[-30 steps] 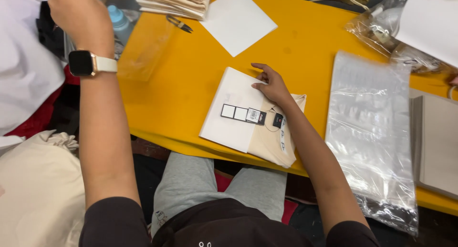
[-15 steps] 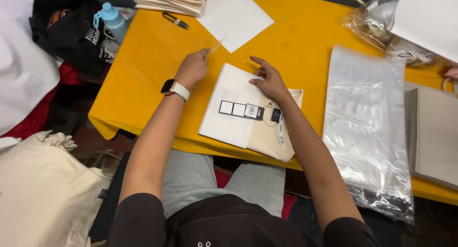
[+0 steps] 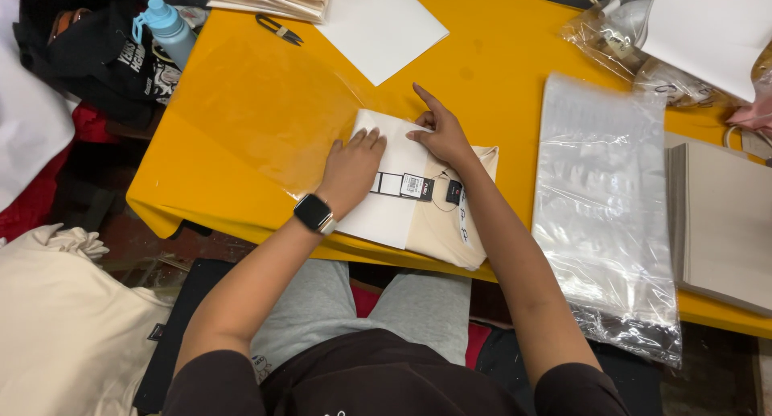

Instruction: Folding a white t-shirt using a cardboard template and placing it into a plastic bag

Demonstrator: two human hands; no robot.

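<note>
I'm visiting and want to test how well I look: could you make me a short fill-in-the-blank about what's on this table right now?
1. Both hands, the left hand and right hand, press on a white card atop a folded ____ cloth bag.
2. The table is ____ in colour.
3. The watch sits on the ____ wrist.
4. The water bottle at the far left is light ____.

Missing words: cream; yellow; left; blue

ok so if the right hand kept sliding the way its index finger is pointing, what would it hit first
The right hand points up and slightly left across the yellow table. Beyond the white card it rests on lies bare tabletop, then probably the loose white sheet, though it may pass just right of its corner.
</note>
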